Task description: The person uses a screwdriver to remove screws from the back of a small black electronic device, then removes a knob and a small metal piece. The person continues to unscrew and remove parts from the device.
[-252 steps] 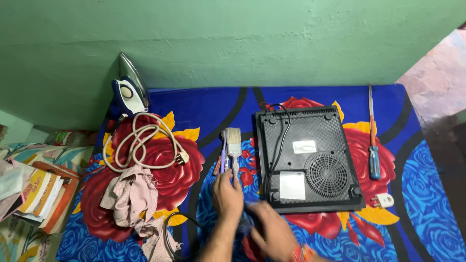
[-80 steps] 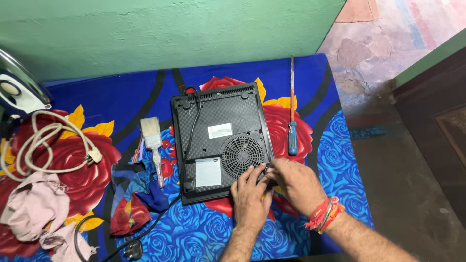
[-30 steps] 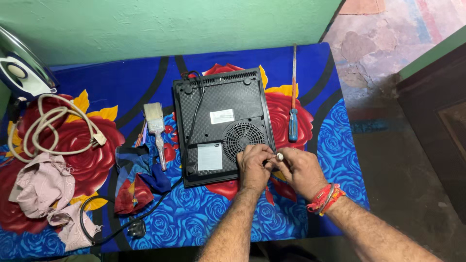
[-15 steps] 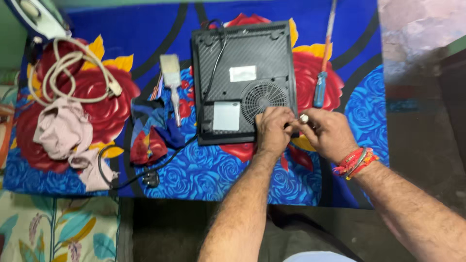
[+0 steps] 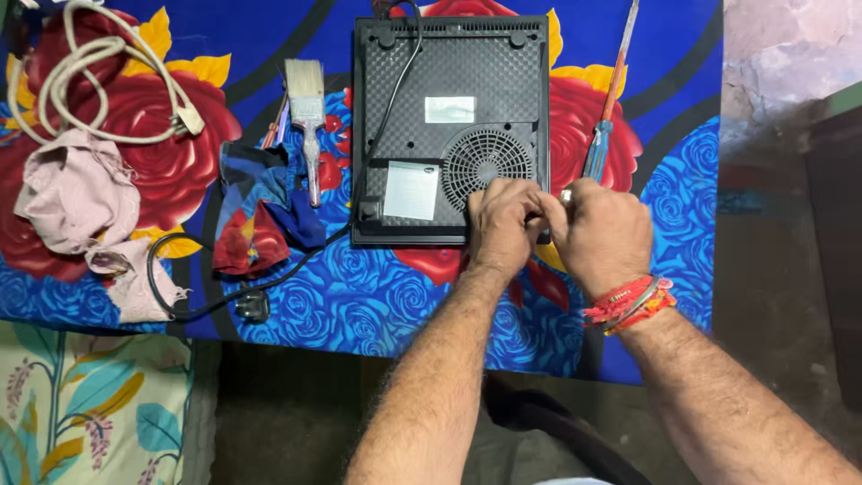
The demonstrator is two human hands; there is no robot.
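**Hands at the corner of an upturned cooktop**

Black induction cooktop (image 5: 449, 126) lies underside up on the rose-patterned blue cloth (image 5: 359, 296); left hand (image 5: 505, 220) rests curled on its near right corner; right hand (image 5: 600, 235) pinches a small metal tool (image 5: 566, 194) beside it; blue-handled screwdriver (image 5: 602, 144) lies just right; paintbrush (image 5: 307, 117) lies left.

Black cooktop underside (image 5: 449, 126), grid-textured, white and silver labels. Cloth (image 5: 628, 54) beneath: blue with red roses, yellow leaves, black stripes. Screwdriver (image 5: 603, 135): blue handle, orange shaft. Brush (image 5: 307, 108): pale bristles, metal ferrule. Cord (image 5: 99, 81) cream, rag (image 5: 76, 193) dusty pink. Wrist threads (image 5: 628, 301) red-orange. Lower-left sheet (image 5: 90, 404) cream, teal leaves.
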